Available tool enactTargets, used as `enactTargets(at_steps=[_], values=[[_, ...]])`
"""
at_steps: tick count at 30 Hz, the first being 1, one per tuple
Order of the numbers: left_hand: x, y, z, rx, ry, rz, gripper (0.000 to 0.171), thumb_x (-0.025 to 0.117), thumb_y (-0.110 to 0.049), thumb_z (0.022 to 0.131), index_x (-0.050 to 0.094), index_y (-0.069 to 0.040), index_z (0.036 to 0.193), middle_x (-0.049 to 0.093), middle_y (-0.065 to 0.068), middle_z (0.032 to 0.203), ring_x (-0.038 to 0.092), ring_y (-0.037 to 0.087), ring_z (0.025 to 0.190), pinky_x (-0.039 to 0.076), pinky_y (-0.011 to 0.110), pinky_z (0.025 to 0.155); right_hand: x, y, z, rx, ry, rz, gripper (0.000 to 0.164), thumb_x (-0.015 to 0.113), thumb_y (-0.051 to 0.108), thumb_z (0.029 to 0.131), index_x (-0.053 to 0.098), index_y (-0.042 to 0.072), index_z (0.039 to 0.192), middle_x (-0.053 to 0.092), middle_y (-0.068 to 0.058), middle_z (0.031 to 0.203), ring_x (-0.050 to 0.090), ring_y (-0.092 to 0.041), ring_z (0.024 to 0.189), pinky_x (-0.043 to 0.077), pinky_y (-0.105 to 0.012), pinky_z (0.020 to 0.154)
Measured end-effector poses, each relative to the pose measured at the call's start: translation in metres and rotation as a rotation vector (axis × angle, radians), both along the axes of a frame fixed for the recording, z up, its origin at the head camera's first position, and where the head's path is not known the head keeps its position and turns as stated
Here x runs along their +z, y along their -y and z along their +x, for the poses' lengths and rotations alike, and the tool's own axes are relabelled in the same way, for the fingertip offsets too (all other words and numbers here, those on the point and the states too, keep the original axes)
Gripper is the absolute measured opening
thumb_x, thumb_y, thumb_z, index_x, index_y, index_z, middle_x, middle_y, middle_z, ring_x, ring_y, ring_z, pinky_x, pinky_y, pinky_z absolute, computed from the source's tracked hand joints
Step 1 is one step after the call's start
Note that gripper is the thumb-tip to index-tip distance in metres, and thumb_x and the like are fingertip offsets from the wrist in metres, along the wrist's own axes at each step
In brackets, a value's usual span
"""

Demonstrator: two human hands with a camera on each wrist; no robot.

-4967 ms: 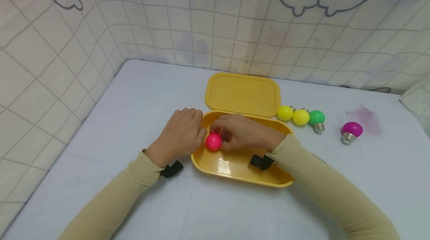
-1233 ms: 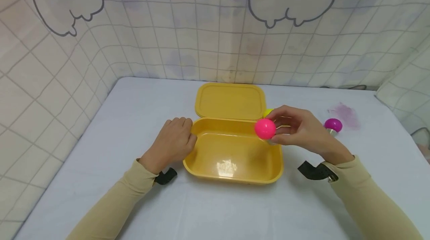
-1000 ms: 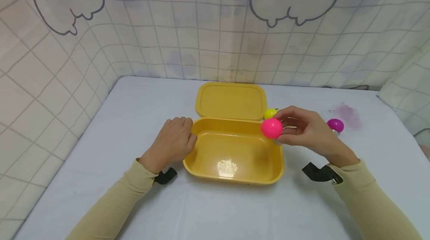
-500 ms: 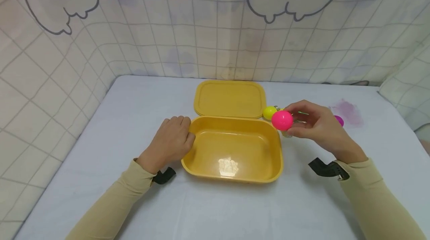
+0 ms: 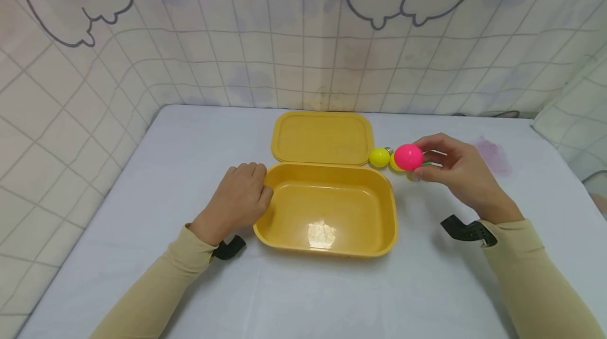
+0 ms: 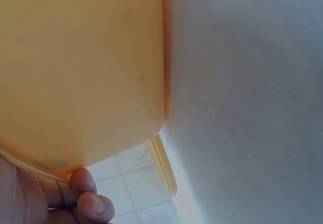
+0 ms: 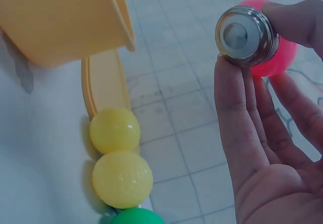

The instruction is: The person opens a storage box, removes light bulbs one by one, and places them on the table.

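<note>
My right hand (image 5: 462,175) pinches a pink light bulb (image 5: 408,157) between thumb and fingers, above the table to the right of the yellow plastic box (image 5: 332,210). In the right wrist view the metal screw base (image 7: 247,36) faces the camera, with the thumb on one side and fingertips on the other. Two yellow bulbs (image 5: 379,157) lie by the box's back right corner. Past them is a green bulb (image 7: 138,217), mostly hidden by my hand in the head view. My left hand (image 5: 239,194) grips the box's left rim, its fingertips (image 6: 95,206) curled over the edge.
The yellow lid (image 5: 322,138) lies flat behind the box. A pinkish stain (image 5: 493,157) marks the white tablecloth (image 5: 303,297) at the right. A grid-patterned cloth (image 5: 308,54) hangs along the back and sides.
The pink bulb has been lifted out of the box and carried right, beside the yellow bulbs. My right hand now hides the purple bulb. My left hand stays on the rim.
</note>
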State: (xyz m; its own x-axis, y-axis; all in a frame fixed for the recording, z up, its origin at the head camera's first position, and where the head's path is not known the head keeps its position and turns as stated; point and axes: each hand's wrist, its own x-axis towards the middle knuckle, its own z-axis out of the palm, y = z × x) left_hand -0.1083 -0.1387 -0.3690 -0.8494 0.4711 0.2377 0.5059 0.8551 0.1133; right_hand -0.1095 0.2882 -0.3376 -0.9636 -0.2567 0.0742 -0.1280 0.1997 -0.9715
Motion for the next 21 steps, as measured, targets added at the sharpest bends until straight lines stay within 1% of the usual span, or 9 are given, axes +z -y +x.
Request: enactTargets(at_steps=[5,9,11,16,18,21], values=[[-0.001,0.000,0.000,-0.008,-0.026,-0.002,0.017,0.045,-0.012,0.089,0.041,-0.007,0.074,0.031,0.002,0.066,0.033,0.020,0.059,0.024,0.029,0.063,-0.005,-0.006,-0.005,-0.003,0.013,-0.049,0.039,0.074,-0.003,0.090,0.062,0.002,0.127,0.066,-0.002,0.122,0.073,-0.011,0.101,0.061,-0.023,0.083],[0.000,0.000,0.000,-0.010,-0.021,-0.001,0.017,0.045,-0.013,0.090,0.042,-0.007,0.075,0.032,0.003,0.066,0.034,0.020,0.060,0.025,0.030,0.063,-0.009,-0.008,-0.007,-0.025,0.022,-0.032,0.039,0.074,-0.001,0.090,0.062,0.002,0.127,0.067,-0.001,0.121,0.074,-0.011,0.099,0.061,-0.023,0.081],[0.000,0.000,0.000,-0.008,-0.013,-0.001,0.016,0.044,-0.013,0.090,0.042,-0.007,0.075,0.033,0.003,0.066,0.034,0.020,0.060,0.024,0.030,0.063,-0.010,-0.009,-0.008,-0.041,0.032,-0.007,0.040,0.075,0.001,0.090,0.062,0.003,0.127,0.066,-0.001,0.121,0.073,-0.011,0.100,0.061,-0.023,0.081],[0.000,0.000,0.001,-0.006,-0.005,-0.001,0.016,0.042,-0.014,0.090,0.042,-0.008,0.076,0.035,0.004,0.067,0.034,0.020,0.061,0.024,0.030,0.063,-0.017,-0.010,-0.011,-0.077,0.041,0.124,0.042,0.077,0.009,0.090,0.062,0.007,0.129,0.067,0.004,0.122,0.072,-0.010,0.101,0.060,-0.022,0.084],[0.000,0.000,0.000,-0.007,-0.007,0.002,0.016,0.042,-0.014,0.090,0.042,-0.007,0.076,0.035,0.004,0.067,0.034,0.021,0.060,0.024,0.030,0.063,-0.019,-0.011,-0.012,-0.086,0.041,0.175,0.043,0.079,0.013,0.090,0.062,0.009,0.129,0.067,0.007,0.122,0.072,-0.010,0.101,0.060,-0.021,0.084],[-0.001,0.000,0.000,-0.010,-0.016,0.007,0.016,0.043,-0.014,0.090,0.042,-0.007,0.075,0.034,0.004,0.066,0.033,0.020,0.060,0.023,0.030,0.062,-0.023,-0.011,-0.014,-0.097,0.050,0.223,0.044,0.080,0.017,0.089,0.063,0.011,0.129,0.068,0.009,0.121,0.072,-0.009,0.100,0.060,-0.021,0.084]])
